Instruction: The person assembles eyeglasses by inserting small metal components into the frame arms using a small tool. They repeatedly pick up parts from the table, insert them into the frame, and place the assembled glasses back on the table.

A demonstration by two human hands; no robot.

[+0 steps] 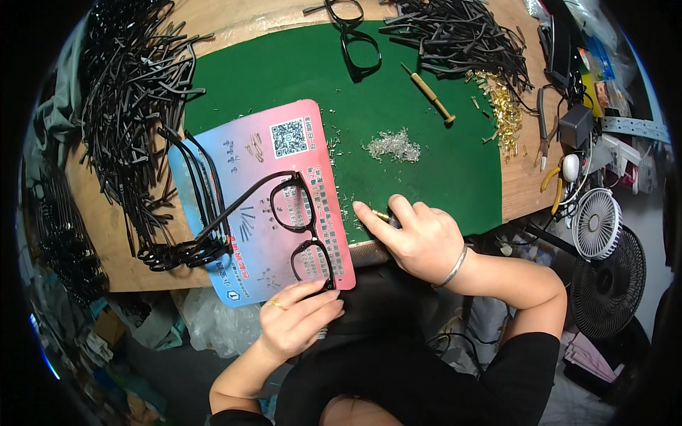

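Observation:
My left hand (297, 317) is closed on the lower end of a black eyeglass frame (312, 231). The frame lies over a pink and blue printed mat (332, 153), with one temple stretching to the left. My right hand (419, 238) is closed around a brass-coloured tool (381, 214), mostly hidden by the fingers. Its index fingertip reaches down to the green mat (270, 67) beside scattered tiny screws. A pile of small silver screws (394, 145) lies beyond that hand. Farther off rests a brass screwdriver (431, 96).
Black temples are heaped at the left (131, 92) and far right (462, 35). Another eyeglass frame (362, 53) lies at the far edge. Folded black frames (188, 252) sit left of the printed mat. Gold-coloured pieces (506, 113), yellow-handled pliers (553, 186) and a white fan (597, 224) are at the right.

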